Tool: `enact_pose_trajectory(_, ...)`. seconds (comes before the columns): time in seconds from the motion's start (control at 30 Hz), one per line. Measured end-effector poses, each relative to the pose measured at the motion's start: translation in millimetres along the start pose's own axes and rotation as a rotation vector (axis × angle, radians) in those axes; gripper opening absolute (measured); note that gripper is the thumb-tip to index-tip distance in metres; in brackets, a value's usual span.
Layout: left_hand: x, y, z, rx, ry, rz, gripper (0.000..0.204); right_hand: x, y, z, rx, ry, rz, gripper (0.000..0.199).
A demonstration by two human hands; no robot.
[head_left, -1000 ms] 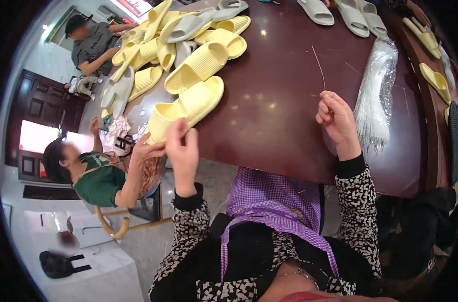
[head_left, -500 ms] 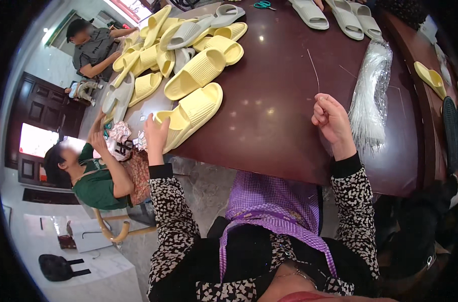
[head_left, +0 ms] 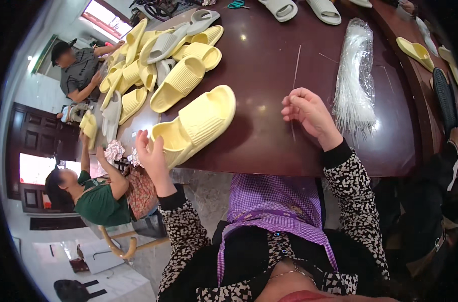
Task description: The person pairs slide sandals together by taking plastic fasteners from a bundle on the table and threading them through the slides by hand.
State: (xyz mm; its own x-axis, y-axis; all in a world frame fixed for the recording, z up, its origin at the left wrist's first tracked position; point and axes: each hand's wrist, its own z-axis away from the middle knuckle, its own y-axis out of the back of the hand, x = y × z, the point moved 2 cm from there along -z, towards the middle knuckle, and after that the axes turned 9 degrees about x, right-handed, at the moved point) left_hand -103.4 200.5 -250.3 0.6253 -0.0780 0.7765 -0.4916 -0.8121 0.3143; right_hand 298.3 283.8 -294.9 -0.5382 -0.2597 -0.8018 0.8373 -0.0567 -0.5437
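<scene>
A pair of pale yellow slippers point(head_left: 208, 118), pressed together with ribbed straps, is tilted at the near left edge of the table. My left hand point(head_left: 153, 163) grips them at the heel end, thumb and fingers around the edge. Over the table to the right, my right hand point(head_left: 309, 113) pinches a thin whitish strand point(head_left: 297, 65), which stands up past the fingertips. A clear plastic bag holding a bundle of similar white strands point(head_left: 354, 80) lies just right of that hand.
Yellow and grey slippers point(head_left: 181, 83) are heaped at the far left of the dark red table point(head_left: 259, 146). Teal scissors point(head_left: 237, 4) and grey slippers point(head_left: 279, 7) lie at the far edge. A person in green point(head_left: 100, 199) sits at left, holding yellow slippers point(head_left: 89, 128); another person point(head_left: 78, 73) is behind.
My left hand has raised the yellow slippers and brought them right. My right hand has moved left with the strand. The person in green now holds up yellow slippers.
</scene>
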Motion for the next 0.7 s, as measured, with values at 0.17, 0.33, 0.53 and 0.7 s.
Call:
enact_pose_trajectory(0.17, 31.2, -42.9, 31.6, -0.075, -0.049, 0.138, 0.038, 1.8, 2.1, 5.3, -0.041, -0.141, 0.106, 0.012)
enact_pose_trajectory(0.33, 67.9, -75.2, 58.4, -0.158, -0.18, 0.07, 0.034, 0.9, -3.0, 11.3, 0.02, -0.145, 0.222, 0.018)
enact_pose_trajectory(0.53, 81.7, -77.4, 67.4, -0.124, -0.163, 0.106, 0.033, 12.4, 1.1, -7.1, 0.034, 0.237, 0.572, 0.023)
enact_pose_trajectory(0.7, 68.7, -69.8, 63.2, -0.109, -0.243, 0.073, 0.035, 16.9, 4.8, -7.6, 0.057, 0.411, 0.504, 0.019)
